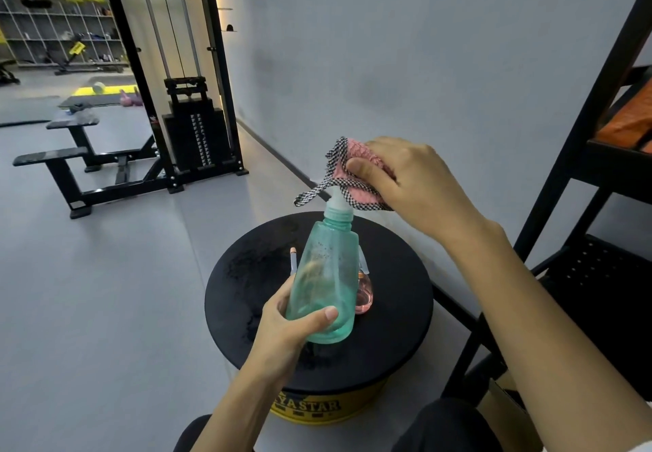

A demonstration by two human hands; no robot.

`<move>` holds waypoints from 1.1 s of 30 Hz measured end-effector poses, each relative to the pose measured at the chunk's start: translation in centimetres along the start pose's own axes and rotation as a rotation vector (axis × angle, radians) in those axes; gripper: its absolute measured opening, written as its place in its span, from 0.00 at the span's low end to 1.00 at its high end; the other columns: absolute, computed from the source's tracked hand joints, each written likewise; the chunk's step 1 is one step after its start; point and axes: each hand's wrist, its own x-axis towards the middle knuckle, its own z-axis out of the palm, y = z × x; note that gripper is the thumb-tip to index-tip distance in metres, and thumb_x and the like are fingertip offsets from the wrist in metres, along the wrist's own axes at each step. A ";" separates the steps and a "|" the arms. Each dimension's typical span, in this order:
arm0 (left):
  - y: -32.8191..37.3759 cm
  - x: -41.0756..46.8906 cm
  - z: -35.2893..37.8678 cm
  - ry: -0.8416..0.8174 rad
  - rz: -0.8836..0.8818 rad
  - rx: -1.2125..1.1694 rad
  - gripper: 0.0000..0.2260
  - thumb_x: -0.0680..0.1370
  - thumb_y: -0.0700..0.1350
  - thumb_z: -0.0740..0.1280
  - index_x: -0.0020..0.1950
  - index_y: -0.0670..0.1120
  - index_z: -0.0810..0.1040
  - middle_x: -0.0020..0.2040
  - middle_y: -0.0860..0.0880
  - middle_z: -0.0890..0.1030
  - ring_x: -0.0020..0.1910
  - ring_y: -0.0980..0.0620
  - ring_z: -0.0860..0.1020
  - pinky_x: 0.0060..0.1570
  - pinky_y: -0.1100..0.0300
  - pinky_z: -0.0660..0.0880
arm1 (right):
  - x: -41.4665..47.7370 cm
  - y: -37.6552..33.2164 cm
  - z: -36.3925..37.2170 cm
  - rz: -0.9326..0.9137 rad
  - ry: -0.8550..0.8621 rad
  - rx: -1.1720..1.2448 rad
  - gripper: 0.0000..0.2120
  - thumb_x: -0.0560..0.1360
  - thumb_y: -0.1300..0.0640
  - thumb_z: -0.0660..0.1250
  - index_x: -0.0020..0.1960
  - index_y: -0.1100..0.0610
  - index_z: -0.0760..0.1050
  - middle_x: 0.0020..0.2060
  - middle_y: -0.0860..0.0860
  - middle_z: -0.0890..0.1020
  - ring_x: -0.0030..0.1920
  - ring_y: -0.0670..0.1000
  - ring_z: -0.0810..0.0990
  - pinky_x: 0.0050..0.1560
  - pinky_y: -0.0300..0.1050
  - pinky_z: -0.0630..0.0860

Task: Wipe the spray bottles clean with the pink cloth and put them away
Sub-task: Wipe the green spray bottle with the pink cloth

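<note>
Overhead: left hand point(282, 324) grips green bottle point(326, 275) above black round stool point(247, 275); right hand point(416, 183) clutches pink cloth point(356, 173); gym, apparently.

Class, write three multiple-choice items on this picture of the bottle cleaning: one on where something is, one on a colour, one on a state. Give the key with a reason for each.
1. Where is the pink bottle?
A. on the floor
B. on the round black stool top, behind the green bottle
C. on the shelf

2. What colour is the cloth?
A. pink with a black-and-white checked edge
B. plain blue
C. yellow

3. How is the green bottle held?
A. lying flat on the stool
B. hanging from a hook
C. gripped near its base by the left hand

Key: B, it shows past the green bottle on the stool; A, those colours show in the right hand; C, the fingers wrap its lower part.
</note>
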 end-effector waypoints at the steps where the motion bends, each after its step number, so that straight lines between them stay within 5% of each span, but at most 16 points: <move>1: 0.0 0.0 0.1 -0.005 0.001 0.020 0.25 0.58 0.46 0.78 0.55 0.50 0.84 0.51 0.41 0.85 0.50 0.42 0.84 0.46 0.56 0.80 | 0.0 -0.4 0.2 -0.012 -0.008 -0.034 0.20 0.78 0.36 0.52 0.39 0.49 0.68 0.31 0.42 0.68 0.36 0.49 0.69 0.41 0.44 0.63; 5: -0.3 0.3 0.7 0.009 0.013 0.012 0.27 0.59 0.45 0.78 0.57 0.48 0.83 0.54 0.39 0.84 0.53 0.38 0.83 0.49 0.51 0.81 | 0.2 -2.5 1.1 -0.116 -0.011 -0.174 0.27 0.77 0.37 0.50 0.48 0.55 0.79 0.38 0.45 0.75 0.40 0.47 0.68 0.48 0.46 0.61; 15: -0.2 0.1 0.1 0.022 0.001 -0.081 0.27 0.58 0.45 0.77 0.57 0.44 0.81 0.49 0.41 0.85 0.47 0.44 0.84 0.42 0.58 0.80 | 0.8 0.3 0.0 -0.008 0.011 -0.009 0.29 0.76 0.35 0.49 0.42 0.58 0.74 0.34 0.47 0.73 0.37 0.52 0.72 0.38 0.48 0.68; 22: -0.3 0.3 0.7 0.002 0.018 -0.021 0.30 0.59 0.45 0.78 0.61 0.43 0.80 0.54 0.38 0.84 0.52 0.39 0.83 0.47 0.55 0.80 | 0.9 -2.7 1.1 -0.164 -0.015 -0.250 0.29 0.77 0.37 0.49 0.52 0.57 0.79 0.44 0.50 0.82 0.44 0.52 0.77 0.50 0.51 0.67; 27: 0.0 0.2 0.4 0.010 0.037 -0.078 0.27 0.57 0.43 0.77 0.57 0.44 0.82 0.49 0.41 0.85 0.47 0.44 0.85 0.42 0.59 0.80 | 1.1 -1.6 0.2 -0.150 -0.001 -0.123 0.28 0.77 0.37 0.50 0.50 0.56 0.79 0.39 0.43 0.74 0.40 0.47 0.70 0.47 0.45 0.62; 31: -0.1 0.1 0.1 0.010 0.030 -0.076 0.25 0.57 0.44 0.77 0.54 0.45 0.82 0.46 0.43 0.85 0.45 0.46 0.85 0.41 0.60 0.80 | 0.7 -0.5 -0.5 -0.043 -0.016 -0.118 0.21 0.78 0.37 0.51 0.42 0.53 0.69 0.37 0.46 0.73 0.40 0.49 0.70 0.42 0.43 0.59; 33: 0.0 0.1 0.1 0.007 0.033 -0.049 0.24 0.57 0.45 0.77 0.53 0.46 0.83 0.47 0.42 0.85 0.46 0.45 0.85 0.41 0.60 0.80 | 0.6 -0.8 -0.3 -0.046 -0.005 -0.144 0.24 0.79 0.37 0.51 0.44 0.55 0.72 0.38 0.46 0.73 0.40 0.50 0.69 0.42 0.43 0.60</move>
